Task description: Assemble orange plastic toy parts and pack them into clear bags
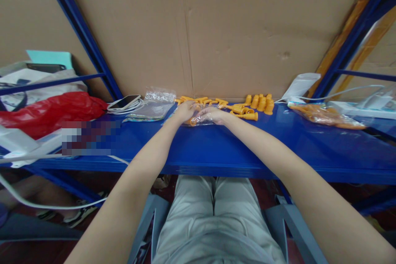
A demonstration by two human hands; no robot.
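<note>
Blue tbl [210,144] | orng pcs [238,109] nr cardbd wall [216,29] | blue posts [78,24]

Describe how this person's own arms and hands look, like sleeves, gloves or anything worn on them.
Both the left hand and right hand are bare, without gloves. No sleeve shows on the left arm or right arm, and neither wrist shows a watch. Rings are too small to tell.

Soft, even light washes cardboard [235,29], top | glints fleck bag [206,123], center | shadow darkens below table [216,148], bottom | wide lens stretches arms [309,181], lower corners | pixelated patch [89,138], left | fine detail soft
</note>
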